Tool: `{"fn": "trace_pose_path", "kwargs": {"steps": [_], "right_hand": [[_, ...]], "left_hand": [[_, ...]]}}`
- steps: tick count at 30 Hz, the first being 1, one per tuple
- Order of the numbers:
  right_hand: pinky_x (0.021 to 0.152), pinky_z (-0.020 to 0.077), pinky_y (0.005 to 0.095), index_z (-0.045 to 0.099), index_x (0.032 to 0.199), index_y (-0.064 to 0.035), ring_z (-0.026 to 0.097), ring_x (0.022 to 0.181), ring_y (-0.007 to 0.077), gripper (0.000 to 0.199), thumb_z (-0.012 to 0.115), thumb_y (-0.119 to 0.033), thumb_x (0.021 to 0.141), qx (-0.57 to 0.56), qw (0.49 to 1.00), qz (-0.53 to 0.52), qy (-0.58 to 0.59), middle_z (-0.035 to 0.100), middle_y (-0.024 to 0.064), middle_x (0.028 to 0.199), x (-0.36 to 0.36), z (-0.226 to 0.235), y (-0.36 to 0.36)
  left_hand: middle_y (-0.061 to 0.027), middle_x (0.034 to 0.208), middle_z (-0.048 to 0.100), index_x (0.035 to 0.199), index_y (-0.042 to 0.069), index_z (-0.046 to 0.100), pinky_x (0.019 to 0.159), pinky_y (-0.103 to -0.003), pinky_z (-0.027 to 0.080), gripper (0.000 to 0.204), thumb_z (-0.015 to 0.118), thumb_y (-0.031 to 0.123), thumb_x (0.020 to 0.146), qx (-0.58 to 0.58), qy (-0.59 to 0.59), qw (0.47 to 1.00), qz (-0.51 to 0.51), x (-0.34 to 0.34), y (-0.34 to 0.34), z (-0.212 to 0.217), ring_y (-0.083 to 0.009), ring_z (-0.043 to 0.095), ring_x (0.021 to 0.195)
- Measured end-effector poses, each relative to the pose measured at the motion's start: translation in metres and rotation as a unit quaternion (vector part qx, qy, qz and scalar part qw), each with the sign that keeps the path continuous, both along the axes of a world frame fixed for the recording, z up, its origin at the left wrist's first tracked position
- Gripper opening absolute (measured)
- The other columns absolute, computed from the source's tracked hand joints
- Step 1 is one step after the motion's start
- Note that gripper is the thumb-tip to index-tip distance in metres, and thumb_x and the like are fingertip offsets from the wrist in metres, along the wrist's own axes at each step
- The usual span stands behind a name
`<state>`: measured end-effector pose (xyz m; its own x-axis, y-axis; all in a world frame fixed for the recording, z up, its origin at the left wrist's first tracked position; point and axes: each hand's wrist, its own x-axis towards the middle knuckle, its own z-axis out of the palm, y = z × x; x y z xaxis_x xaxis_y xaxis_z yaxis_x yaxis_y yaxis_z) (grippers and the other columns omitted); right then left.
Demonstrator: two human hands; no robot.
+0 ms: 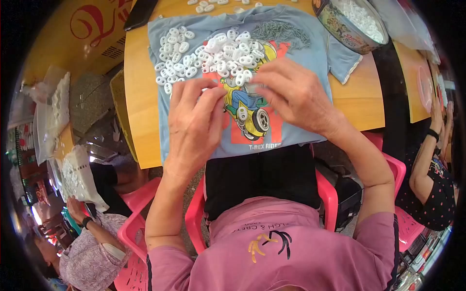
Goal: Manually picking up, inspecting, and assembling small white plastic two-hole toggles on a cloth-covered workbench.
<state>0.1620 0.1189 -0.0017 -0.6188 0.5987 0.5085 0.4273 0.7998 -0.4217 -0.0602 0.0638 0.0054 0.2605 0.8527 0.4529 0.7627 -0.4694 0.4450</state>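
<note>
A blue printed T-shirt (174, 34) is spread over the table in front of me. A heap of small white plastic pieces with two holes (233, 51) lies on it, and more are scattered to the left. My left hand (194, 121) is over the shirt's left side, fingers bent and thumb and forefinger drawn together; what they pinch is hidden. Across from it, my right hand (296, 94) has its fingertips pinched at the near edge of the heap, beside white pieces; I cannot make out what is in them. One loose white piece (242, 113) lies on the print between the hands.
A pile of small grey metal springs (281, 34) lies at the shirt's far side. A round tin (349, 29) full of white pieces stands at the far right on the wooden table (141, 97). People sit to my left and right; pink chairs (327, 199) stand around.
</note>
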Motion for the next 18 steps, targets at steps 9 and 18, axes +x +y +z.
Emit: {"fn": "trace_pose_path", "kwargs": {"steps": [9,18], "right_hand": [[0.074,0.051,0.0379,0.066,0.102,-0.003,0.062,0.088,0.0303,0.028,0.063,0.005,0.075,-0.028,0.998,-0.032,-0.048,0.061,0.0117,0.097,-0.005,0.007,-0.01],[0.072,0.0504,0.0387,0.065,0.11,-0.0073,0.062,0.087,0.0294,0.035,0.063,0.003,0.077,-0.016,0.996,-0.079,-0.045,0.059,0.0104,0.095,-0.015,-0.006,0.002]], "left_hand": [[-0.0117,0.1,0.06,0.102,0.004,0.065,0.08,-0.039,0.045,0.026,0.07,0.0,0.076,0.019,0.018,0.999,-0.034,0.011,0.008,-0.002,-0.0307,0.053,0.093],[-0.0106,0.096,0.056,0.096,0.005,0.065,0.079,-0.041,0.041,0.021,0.072,0.01,0.077,0.02,0.018,0.999,0.02,0.014,0.013,-0.007,-0.0307,0.05,0.091]]}}
